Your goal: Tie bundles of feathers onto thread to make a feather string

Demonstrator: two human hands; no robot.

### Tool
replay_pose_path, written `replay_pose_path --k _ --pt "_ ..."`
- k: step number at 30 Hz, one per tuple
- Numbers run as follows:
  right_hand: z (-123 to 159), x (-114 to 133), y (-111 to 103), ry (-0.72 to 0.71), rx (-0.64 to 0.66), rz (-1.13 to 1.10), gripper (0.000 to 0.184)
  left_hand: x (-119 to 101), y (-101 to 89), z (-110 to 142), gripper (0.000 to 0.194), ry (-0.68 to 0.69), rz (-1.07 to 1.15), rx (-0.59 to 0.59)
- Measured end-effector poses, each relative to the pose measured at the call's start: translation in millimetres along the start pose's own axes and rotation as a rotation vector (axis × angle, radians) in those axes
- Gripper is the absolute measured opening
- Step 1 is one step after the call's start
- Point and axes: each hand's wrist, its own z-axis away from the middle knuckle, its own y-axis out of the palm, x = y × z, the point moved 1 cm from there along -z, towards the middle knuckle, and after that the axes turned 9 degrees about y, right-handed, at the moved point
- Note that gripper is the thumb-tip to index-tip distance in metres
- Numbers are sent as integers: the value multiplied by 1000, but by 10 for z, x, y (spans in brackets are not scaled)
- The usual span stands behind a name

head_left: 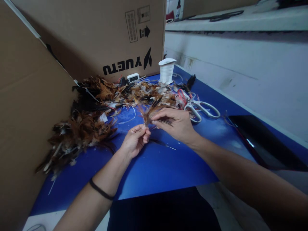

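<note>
My left hand (137, 138) pinches the lower end of a small bunch of brown and black feathers (148, 113), which fans upward above the blue table (158, 173). From the right, my right hand (175, 123) meets the bunch with thumb and fingertips pressed together; dark feathers stick out between its fingers. A single dark feather (160, 142) with a pale quill lies on the table just beneath the hands. Behind them spreads a heap of brown, black and whitish feathers (144, 91), and another pile of brown feathers (81, 130) lies to the left.
Silver scissors (202, 107) lie right of the feather heap. Behind it stand a white spool (166, 71) and a small white digital device (133, 77). A black tablet or phone (267, 141) rests at the right edge. Cardboard (79, 35) walls off the left and back.
</note>
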Motion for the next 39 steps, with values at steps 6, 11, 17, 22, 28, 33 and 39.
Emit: replay_pose_path --k 6,11,17,22,28,33,39 --pt "0 14 2 -95 29 80 6 2 6 7 21 -24 7 -19" --pt "0 -31 17 -170 40 100 5 2 6 3 21 -33 -3 -11" --pt "-11 -69 15 -201 57 102 4 19 -22 -10 18 -26 -14 9" --pt "-9 -78 24 -152 65 87 9 11 -18 -5 17 -14 -30 28" --pt "-10 -47 39 30 35 15 8 -2 -17 -14 19 22 -56 15" --pt "-85 -88 -43 162 -29 -101 13 -11 -69 -31 18 76 -102 33" --pt "-229 -154 -243 324 -191 -89 16 -42 -133 -58 20 152 -148 13"
